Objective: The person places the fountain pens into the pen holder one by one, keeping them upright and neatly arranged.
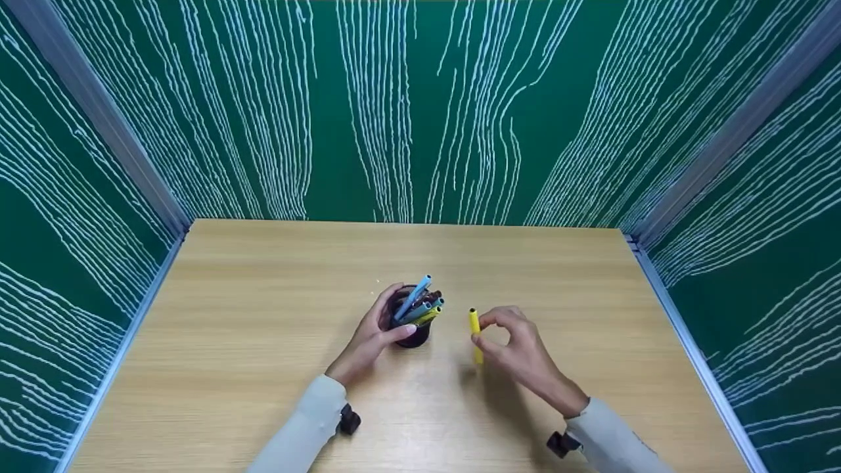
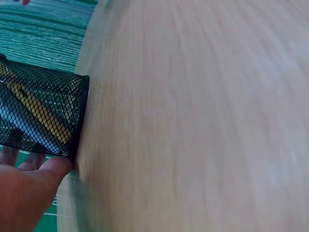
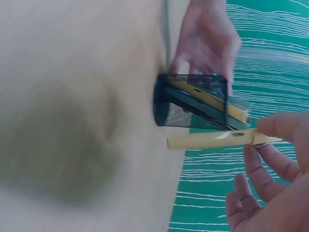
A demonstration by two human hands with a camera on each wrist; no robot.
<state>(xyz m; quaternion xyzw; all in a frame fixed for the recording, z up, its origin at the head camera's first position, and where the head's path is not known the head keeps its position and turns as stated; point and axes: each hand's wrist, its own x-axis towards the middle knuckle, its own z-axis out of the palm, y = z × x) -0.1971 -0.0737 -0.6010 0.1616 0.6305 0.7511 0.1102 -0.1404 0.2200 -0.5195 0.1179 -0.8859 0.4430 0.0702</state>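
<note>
My left hand (image 1: 368, 338) grips a black mesh pen holder (image 1: 415, 338), its fingers and thumb round the side. In the cup lean several pens: a light blue pen (image 1: 415, 295) sticks up highest, with teal pens and another yellow pen (image 1: 430, 315) beside it. To the right of the holder, my right hand (image 1: 523, 348) pinches a yellow pen (image 1: 475, 322) between thumb and fingers, upright and above the table. The right wrist view shows this pen (image 3: 207, 139) apart from the hand's other, loosely bent fingers. Through the mesh (image 2: 46, 106) a yellow pen shows in the left wrist view.
The wooden table (image 1: 263, 282) carries the holder near its middle. Green panels (image 1: 325, 131) with white wavy lines stand behind and at both sides, joined by grey metal posts (image 1: 112, 112). A few tiny pale specks lie left of the holder.
</note>
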